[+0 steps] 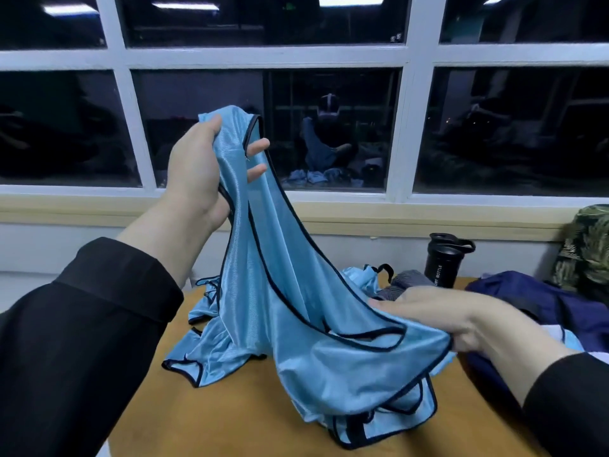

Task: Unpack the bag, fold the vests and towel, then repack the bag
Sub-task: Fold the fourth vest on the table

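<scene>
Table (250, 420) wooden, under dark window (333, 127).

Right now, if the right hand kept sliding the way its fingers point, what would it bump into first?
The right hand points leftward across the table, so it would first meet more of the blue vest it already grips; depth is uncertain.

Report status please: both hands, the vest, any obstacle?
Left hand grips blue vest raised high. Right hand pinches its lower edge. More vests heaped on table; towel, bottle, bag beside.
</scene>
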### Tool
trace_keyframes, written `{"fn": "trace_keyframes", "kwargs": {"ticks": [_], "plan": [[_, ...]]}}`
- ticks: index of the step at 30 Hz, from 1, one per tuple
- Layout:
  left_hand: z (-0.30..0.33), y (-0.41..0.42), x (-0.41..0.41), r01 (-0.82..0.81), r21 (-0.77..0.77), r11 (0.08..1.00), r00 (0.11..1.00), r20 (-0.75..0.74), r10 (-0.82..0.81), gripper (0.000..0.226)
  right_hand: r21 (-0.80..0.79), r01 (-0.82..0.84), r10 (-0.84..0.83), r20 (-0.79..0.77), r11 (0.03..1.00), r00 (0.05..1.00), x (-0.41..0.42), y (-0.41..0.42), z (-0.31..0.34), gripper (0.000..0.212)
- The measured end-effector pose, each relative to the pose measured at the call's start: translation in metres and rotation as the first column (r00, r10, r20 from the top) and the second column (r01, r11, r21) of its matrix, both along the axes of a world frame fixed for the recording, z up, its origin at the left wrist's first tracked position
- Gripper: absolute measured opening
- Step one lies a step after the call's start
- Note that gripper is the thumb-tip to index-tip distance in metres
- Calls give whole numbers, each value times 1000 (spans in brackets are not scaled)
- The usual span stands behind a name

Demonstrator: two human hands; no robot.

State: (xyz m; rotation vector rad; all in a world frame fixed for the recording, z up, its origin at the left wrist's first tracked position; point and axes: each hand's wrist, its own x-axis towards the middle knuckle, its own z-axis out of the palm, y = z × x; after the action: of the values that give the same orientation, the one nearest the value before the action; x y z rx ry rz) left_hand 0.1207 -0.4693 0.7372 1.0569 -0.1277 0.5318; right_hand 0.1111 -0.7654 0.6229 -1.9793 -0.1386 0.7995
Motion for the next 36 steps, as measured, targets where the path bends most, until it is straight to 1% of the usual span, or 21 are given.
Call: {"fn": "trace_keyframes", "kwargs": {"ticks": [1, 2, 3, 5, 6, 8, 10, 12, 13, 16, 17, 19, 21, 22, 23, 24, 26, 28, 29, 33, 36], "plan": [[-1, 4, 0, -8, 5, 1000, 1000, -14, 8, 22, 20, 27, -28, 71, 999, 997, -1, -3, 8, 57], [0, 7, 0, -13, 12, 1000, 999, -32, 13, 23, 123, 107, -123, 137, 987, 983, 2, -7, 15, 57], [0, 11, 0, -18, 23, 1000, 998, -52, 19, 25, 300, 199, -252, 148, 933, 956, 7, -10, 22, 59], [2, 19, 0, -16, 82, 997, 996, -86, 23, 28, 643, 283, -430, 80, 712, 899, 16, -17, 42, 61], [3, 23, 0, -23, 128, 991, 994, -105, 37, 29, 734, 278, -471, 64, 620, 880, 20, -20, 53, 58], [5, 31, -1, -76, 284, 956, 985, -128, 116, 29, 818, 235, -512, 83, 525, 855, 23, -27, 77, 47], [6, 40, -4, -130, 539, 832, 962, -134, 237, 36, 834, 174, -558, 183, 524, 809, 24, -31, 98, 34], [5, 47, -6, -123, 691, 712, 944, -139, 299, 53, 772, 142, -596, 344, 619, 726, 24, -33, 112, 32], [4, 49, -7, -101, 692, 715, 943, -162, 290, 52, 718, 146, -594, 423, 680, 684, 22, -34, 117, 32], [3, 52, -8, 20, 517, 856, 952, -272, 142, 26, 553, 237, -584, 618, 798, 526, 16, -36, 127, 29], [3, 52, -10, 71, 466, 882, 955, -286, 74, 28, 527, 282, -596, 669, 802, 445, 14, -37, 129, 27], [3, 55, -17, 135, 449, 883, 967, -253, -20, 33, 524, 348, -619, 734, 778, 279, 10, -40, 133, 25], [6, 57, -25, 117, 440, 890, 986, -156, -52, 32, 546, 360, -630, 756, 756, 177, 5, -44, 141, 15], [10, 57, -30, 91, 428, 899, 994, -98, -54, 29, 559, 364, -637, 759, 745, 137, 1, -47, 146, 15], [14, 57, -36, 51, 417, 908, 998, -45, -35, 25, 581, 354, -649, 753, 733, 108, -4, -48, 151, 23], [20, 57, -41, 10, 397, 918, 1000, -2, -10, 20, 612, 342, -674, 733, 713, 93, -9, -50, 157, 31], [33, 56, -51, -26, 330, 944, 998, 58, 7, 15, 675, 322, -732, 674, 664, 98, -22, -50, 170, 36], [46, 52, -61, -8, 247, 969, 993, 113, -20, 23, 727, 274, -772, 626, 629, 112, -32, -51, 184, 35], [52, 49, -66, -12, 212, 977, 991, 134, -17, 26, 738, 251, -776, 622, 626, 108, -36, -51, 190, 36], [66, 42, -78, -94, 161, 983, 984, 164, 67, 11, 728, 236, -753, 657, 644, 26, -53, -47, 208, 46], [68, 38, -86, -49, 154, 987, 990, 135, 28, 18, 718, 245, -748, 662, 652, 50, -57, -47, 211, 41]]}}
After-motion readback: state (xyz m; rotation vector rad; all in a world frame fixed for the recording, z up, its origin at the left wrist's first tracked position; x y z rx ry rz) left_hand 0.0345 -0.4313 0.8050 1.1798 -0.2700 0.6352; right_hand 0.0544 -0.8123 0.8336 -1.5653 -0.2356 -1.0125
